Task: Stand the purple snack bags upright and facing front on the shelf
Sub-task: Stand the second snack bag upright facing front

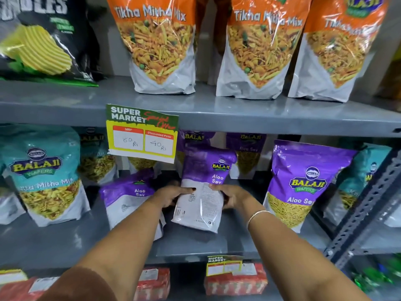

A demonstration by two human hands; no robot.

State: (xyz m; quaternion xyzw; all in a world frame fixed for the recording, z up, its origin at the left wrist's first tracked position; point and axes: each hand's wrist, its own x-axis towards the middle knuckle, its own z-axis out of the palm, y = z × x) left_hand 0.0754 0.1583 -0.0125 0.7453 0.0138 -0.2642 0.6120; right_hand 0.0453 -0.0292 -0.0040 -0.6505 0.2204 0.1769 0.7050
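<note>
On the middle grey shelf (191, 244), both hands grip one purple Aloo Sev bag (201, 205) by its sides. My left hand (171, 195) holds its left edge, my right hand (230, 195) its right edge. The bag stands nearly upright with its printed back panel toward me. To its left a second purple bag (130, 198) leans back-side out, partly behind my left arm. On the right a purple Aloo Sev bag (301, 183) stands upright with its front showing. More purple bags (249, 146) stand at the back of the shelf.
Teal Balaji mix bags (45, 172) stand at the left and one teal bag (364, 177) at the far right. A price sign (142, 132) hangs from the upper shelf, which carries orange Tikha Mitha Mix bags (160, 44). A slotted metal upright (364, 205) runs at the right. Red packs (236, 279) sit below.
</note>
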